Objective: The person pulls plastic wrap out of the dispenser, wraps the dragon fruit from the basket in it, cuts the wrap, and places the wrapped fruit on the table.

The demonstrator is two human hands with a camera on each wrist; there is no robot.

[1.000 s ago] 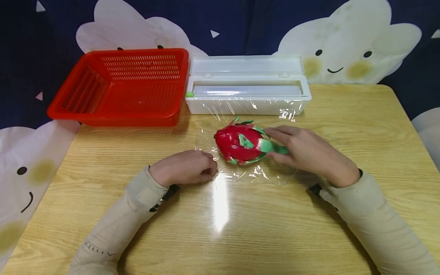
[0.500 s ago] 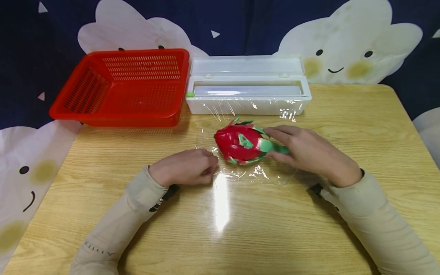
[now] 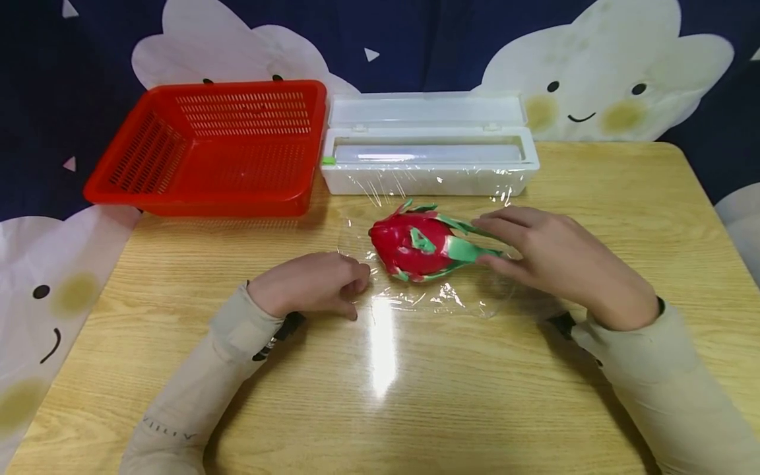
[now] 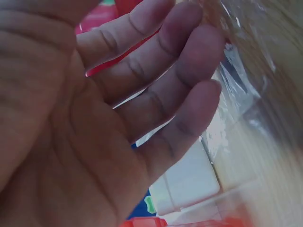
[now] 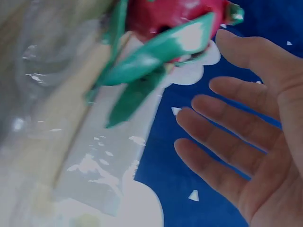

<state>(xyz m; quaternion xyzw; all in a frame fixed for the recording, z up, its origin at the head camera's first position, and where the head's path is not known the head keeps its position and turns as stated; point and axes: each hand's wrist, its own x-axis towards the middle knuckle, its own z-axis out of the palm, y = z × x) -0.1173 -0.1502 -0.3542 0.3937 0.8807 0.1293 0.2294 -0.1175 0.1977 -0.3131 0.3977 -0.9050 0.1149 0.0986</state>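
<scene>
A red dragon fruit with green leaf tips lies on a sheet of clear plastic wrap; its leaves point toward my right hand. In the right wrist view, that hand's fingers are spread and hold nothing, a small gap away from the green leaves. My left hand hovers by the left edge of the wrap, its thumb apart from the fingers. The left wrist view shows its fingers loosely bent with nothing in them.
Behind the fruit stands a white wrap dispenser, lid up, with the film drawn from its roll over the front. A red perforated basket sits at the back left. A cloud-patterned dark blue cloth hangs behind the wooden table.
My right hand has let go of the dragon fruit's leaves and drawn back to the right. My left hand's pinched fingers have parted, and it has moved slightly left. The fruit stays in place.
</scene>
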